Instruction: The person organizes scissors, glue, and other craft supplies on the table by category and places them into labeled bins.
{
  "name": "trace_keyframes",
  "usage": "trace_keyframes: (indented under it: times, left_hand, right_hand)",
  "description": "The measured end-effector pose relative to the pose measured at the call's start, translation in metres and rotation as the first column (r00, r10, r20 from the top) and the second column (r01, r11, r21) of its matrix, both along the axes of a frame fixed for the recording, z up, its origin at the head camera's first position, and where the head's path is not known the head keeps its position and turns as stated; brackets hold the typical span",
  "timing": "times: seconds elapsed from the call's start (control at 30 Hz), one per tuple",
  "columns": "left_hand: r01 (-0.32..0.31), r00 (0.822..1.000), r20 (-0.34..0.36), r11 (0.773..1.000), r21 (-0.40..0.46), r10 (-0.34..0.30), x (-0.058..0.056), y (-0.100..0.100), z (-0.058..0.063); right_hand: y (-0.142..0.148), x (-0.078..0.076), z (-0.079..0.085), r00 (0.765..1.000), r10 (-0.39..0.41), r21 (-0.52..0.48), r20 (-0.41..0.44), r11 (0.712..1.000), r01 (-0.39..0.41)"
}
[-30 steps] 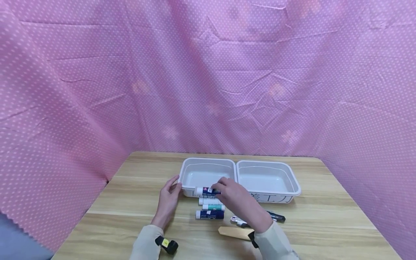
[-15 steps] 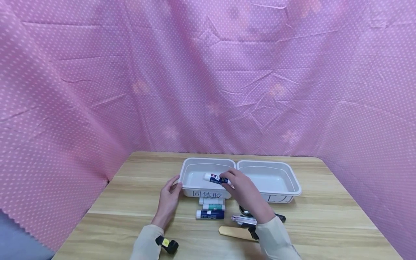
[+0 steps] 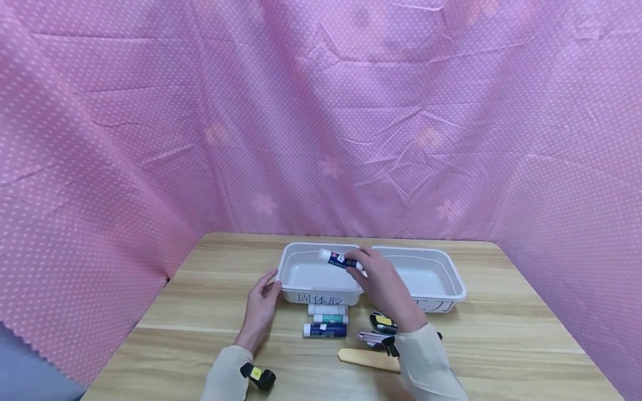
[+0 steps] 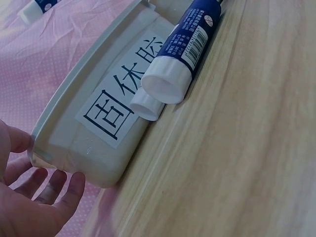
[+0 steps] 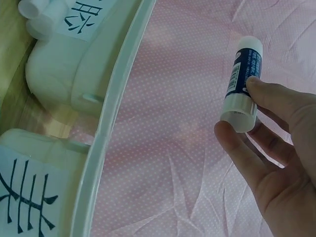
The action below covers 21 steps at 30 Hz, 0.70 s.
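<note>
My right hand (image 3: 383,281) pinches a blue-labelled glue stick (image 3: 340,260) with a white cap, tilted above the left white bin (image 3: 321,296). In the right wrist view, thumb and fingertips hold the glue stick (image 5: 243,81) near one end. My left hand (image 3: 259,312) rests its fairly straight fingers and thumb on that bin's left front corner. The left wrist view shows these fingers against the bin (image 4: 94,158) just under its rim. In front of the bin lie a white glue stick (image 3: 326,309), a green-labelled one (image 3: 331,319) and a blue one (image 3: 324,331).
A second white bin (image 3: 453,298) stands directly right of the first; both carry printed characters. Partly under the right forearm lie a black-and-yellow utility knife (image 3: 383,323), a pale purple cutter (image 3: 371,337) and a long flat tan object (image 3: 368,358). A pink dotted curtain (image 3: 331,122) surrounds the table.
The right hand has lifted the glue stick from the bin's front side up and back over the left bin, tilting it. The left hand has stayed at the corner.
</note>
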<state>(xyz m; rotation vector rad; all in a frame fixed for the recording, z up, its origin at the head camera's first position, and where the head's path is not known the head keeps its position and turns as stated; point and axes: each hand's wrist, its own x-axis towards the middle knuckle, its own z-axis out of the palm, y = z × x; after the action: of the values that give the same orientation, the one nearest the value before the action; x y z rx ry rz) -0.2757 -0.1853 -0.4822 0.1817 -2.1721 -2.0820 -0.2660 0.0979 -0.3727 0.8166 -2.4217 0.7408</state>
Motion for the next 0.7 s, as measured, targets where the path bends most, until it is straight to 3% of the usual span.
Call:
trace_keyframes:
  times: [0.3,0.7]
  left_hand:
    - [-0.016,1.000,-0.007,1.000,-0.018,0.016,0.002,0.002,-0.002]
    - [-0.023,1.000,0.001,0.999,-0.031,0.023,0.006,0.003,-0.002]
  right_hand:
    - [0.005,-0.004,-0.008,0.989,-0.089,-0.059,0.120,0.994,0.097]
    - [0.005,-0.013,-0.025,0.987,-0.089,-0.138,0.134,0.985,0.108]
